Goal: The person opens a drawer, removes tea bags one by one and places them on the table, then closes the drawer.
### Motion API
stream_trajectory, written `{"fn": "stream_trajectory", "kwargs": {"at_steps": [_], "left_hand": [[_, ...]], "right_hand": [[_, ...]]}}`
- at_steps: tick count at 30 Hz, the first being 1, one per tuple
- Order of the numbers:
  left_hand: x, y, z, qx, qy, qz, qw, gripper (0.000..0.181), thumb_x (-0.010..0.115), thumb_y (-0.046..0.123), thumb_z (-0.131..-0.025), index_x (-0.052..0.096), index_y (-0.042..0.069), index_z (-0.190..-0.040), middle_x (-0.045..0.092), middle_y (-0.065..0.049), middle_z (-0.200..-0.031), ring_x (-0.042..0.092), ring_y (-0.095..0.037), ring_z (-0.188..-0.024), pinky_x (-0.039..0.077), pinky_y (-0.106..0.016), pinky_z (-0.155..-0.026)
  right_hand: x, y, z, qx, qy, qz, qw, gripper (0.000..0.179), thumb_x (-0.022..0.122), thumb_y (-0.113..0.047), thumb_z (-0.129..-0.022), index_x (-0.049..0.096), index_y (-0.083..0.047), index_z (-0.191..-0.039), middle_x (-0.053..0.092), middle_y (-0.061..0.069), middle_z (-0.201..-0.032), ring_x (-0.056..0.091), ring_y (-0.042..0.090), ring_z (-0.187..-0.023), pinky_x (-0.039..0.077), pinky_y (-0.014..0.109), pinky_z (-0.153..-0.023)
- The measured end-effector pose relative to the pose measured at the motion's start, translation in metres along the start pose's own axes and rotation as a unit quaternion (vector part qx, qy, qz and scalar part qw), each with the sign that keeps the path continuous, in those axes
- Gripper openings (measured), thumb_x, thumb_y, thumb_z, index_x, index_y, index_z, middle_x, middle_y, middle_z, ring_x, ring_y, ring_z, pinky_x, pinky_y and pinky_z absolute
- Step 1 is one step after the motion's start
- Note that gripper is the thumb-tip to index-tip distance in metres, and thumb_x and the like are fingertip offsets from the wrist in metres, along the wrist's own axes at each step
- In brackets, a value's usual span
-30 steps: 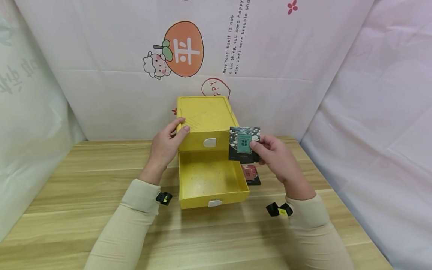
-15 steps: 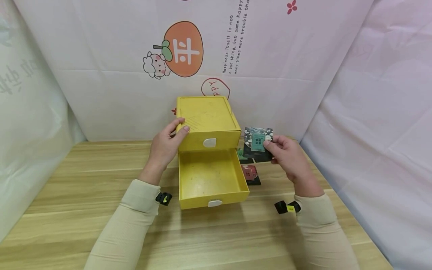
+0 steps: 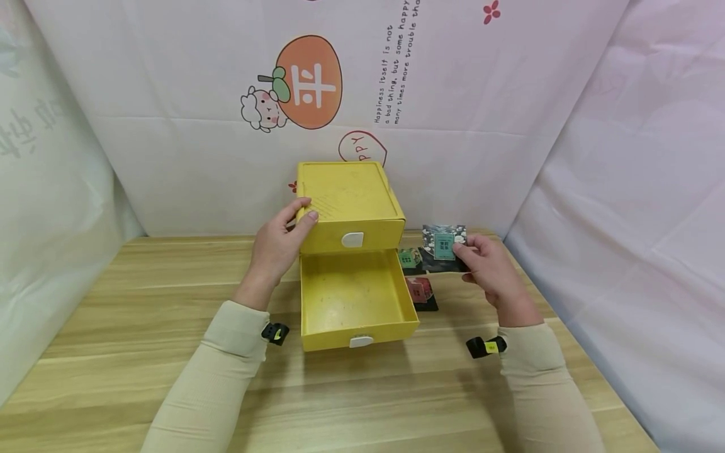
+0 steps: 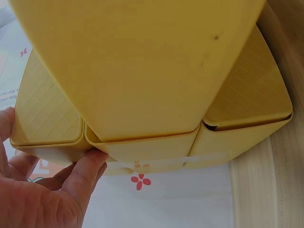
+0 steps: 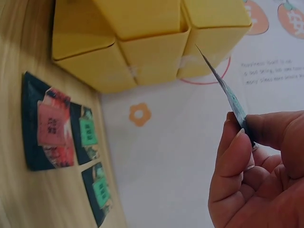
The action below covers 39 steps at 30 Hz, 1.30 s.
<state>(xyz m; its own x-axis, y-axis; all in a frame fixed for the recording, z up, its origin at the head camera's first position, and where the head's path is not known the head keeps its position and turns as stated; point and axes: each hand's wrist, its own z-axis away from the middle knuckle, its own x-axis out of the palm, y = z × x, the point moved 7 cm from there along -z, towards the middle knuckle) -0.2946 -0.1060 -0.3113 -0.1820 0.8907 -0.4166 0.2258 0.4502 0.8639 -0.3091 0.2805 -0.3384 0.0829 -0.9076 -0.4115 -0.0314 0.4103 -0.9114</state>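
My right hand [image 3: 488,267] is pinching the teal-labelled packet [image 3: 443,247] by its right edge; it is extending leftward toward the yellow box [image 3: 351,189], table [image 3: 107,333] clearance unclear.

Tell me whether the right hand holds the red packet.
No, the right hand pinches a teal-labelled packet, while the red packet lies on the table.

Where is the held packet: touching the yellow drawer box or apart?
Apart; the head view shows a gap, with table visible between the held packet and the yellow drawer box.
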Motion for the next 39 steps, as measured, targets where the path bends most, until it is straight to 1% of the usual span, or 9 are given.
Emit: {"fn": "stream_trajectory", "kwargs": {"at_steps": [6, 10, 14, 20, 26, 30, 35, 39], "left_hand": [[0.001, 0.0, -0.001, 0.002, -0.004, -0.001, 1.0, 0.058, 0.054, 0.061, -0.103, 0.055, 0.031, -0.152, 0.049, -0.002, -0.16, 0.057, -0.032, -0.139, 0.048, -0.053, -0.11], [0.0, 0.0, 0.0, 0.004, -0.003, -0.001, 1.0, 0.058, 0.054, 0.062, -0.102, 0.055, 0.031, -0.152, 0.05, -0.003, -0.159, 0.057, -0.032, -0.139, 0.048, -0.053, -0.11], [0.0, 0.0, 0.0, 0.006, -0.002, 0.003, 1.0, 0.059, 0.054, 0.063, -0.102, 0.055, 0.031, -0.152, 0.051, -0.001, -0.159, 0.057, -0.031, -0.139, 0.048, -0.052, -0.111], [0.0, 0.001, 0.001, 0.008, -0.004, 0.006, 0.9999, 0.061, 0.054, 0.063, -0.102, 0.054, 0.031, -0.153, 0.051, 0.0, -0.159, 0.057, -0.03, -0.139, 0.048, -0.052, -0.111], [0.0, 0.001, 0.001, 0.007, -0.007, 0.003, 0.9999, 0.061, 0.054, 0.064, -0.102, 0.054, 0.031, -0.153, 0.05, 0.0, -0.159, 0.057, -0.031, -0.139, 0.048, -0.053, -0.111], [0.0, 0.002, 0.001, 0.008, -0.006, 0.003, 0.9999, 0.06, 0.054, 0.063, -0.102, 0.055, 0.03, -0.153, 0.05, -0.001, -0.159, 0.057, -0.031, -0.139, 0.048, -0.053, -0.111], [0.0, 0.002, 0.001, 0.009, -0.005, 0.004, 0.9999, 0.06, 0.054, 0.063, -0.102, 0.055, 0.03, -0.153, 0.05, -0.001, -0.159, 0.056, -0.032, -0.139, 0.048, -0.053, -0.111], [0.0, 0.002, 0.001, 0.007, -0.004, 0.006, 0.9999, 0.061, 0.054, 0.063, -0.102, 0.055, 0.03, -0.153, 0.05, -0.001, -0.16, 0.055, -0.032, -0.14, 0.048, -0.053, -0.111]], "right_hand": [[-0.001, 0.017, -0.006, 0.026, -0.01, -0.002, 0.9996, 0.04, 0.051, -0.028, -0.111, 0.051, 0.006, -0.132, 0.068, -0.009, -0.088, 0.063, 0.004, -0.078, 0.056, 0.025, -0.068], [-0.002, 0.026, -0.009, 0.035, -0.011, 0.004, 0.9993, 0.039, 0.05, -0.027, -0.111, 0.051, 0.006, -0.132, 0.068, -0.009, -0.088, 0.064, 0.004, -0.078, 0.056, 0.025, -0.068], [-0.003, 0.033, -0.011, 0.04, -0.01, 0.011, 0.9991, 0.038, 0.05, -0.027, -0.111, 0.052, 0.006, -0.131, 0.066, -0.005, -0.09, 0.064, 0.007, -0.079, 0.057, 0.026, -0.068], [-0.004, 0.046, -0.015, 0.056, -0.006, 0.035, 0.9978, 0.038, 0.05, -0.028, -0.111, 0.052, 0.005, -0.13, 0.06, 0.004, -0.1, 0.059, 0.009, -0.079, 0.057, 0.027, -0.068], [-0.006, 0.063, -0.018, 0.076, -0.011, 0.061, 0.9952, 0.04, 0.048, -0.029, -0.111, 0.053, 0.004, -0.133, 0.055, 0.009, -0.106, 0.055, 0.013, -0.083, 0.057, 0.03, -0.073], [-0.007, 0.073, -0.02, 0.085, -0.017, 0.068, 0.994, 0.041, 0.049, -0.028, -0.111, 0.053, 0.005, -0.135, 0.056, 0.01, -0.108, 0.055, 0.014, -0.084, 0.056, 0.03, -0.073], [-0.009, 0.086, -0.021, 0.1, -0.018, 0.086, 0.9911, 0.048, 0.053, -0.029, -0.11, 0.051, 0.006, -0.141, 0.059, 0.015, -0.117, 0.057, 0.014, -0.089, 0.055, 0.029, -0.073], [-0.01, 0.095, -0.022, 0.107, -0.013, 0.096, 0.9896, 0.046, 0.055, -0.028, -0.109, 0.053, 0.007, -0.138, 0.06, 0.016, -0.117, 0.058, 0.015, -0.089, 0.055, 0.028, -0.071]]}}
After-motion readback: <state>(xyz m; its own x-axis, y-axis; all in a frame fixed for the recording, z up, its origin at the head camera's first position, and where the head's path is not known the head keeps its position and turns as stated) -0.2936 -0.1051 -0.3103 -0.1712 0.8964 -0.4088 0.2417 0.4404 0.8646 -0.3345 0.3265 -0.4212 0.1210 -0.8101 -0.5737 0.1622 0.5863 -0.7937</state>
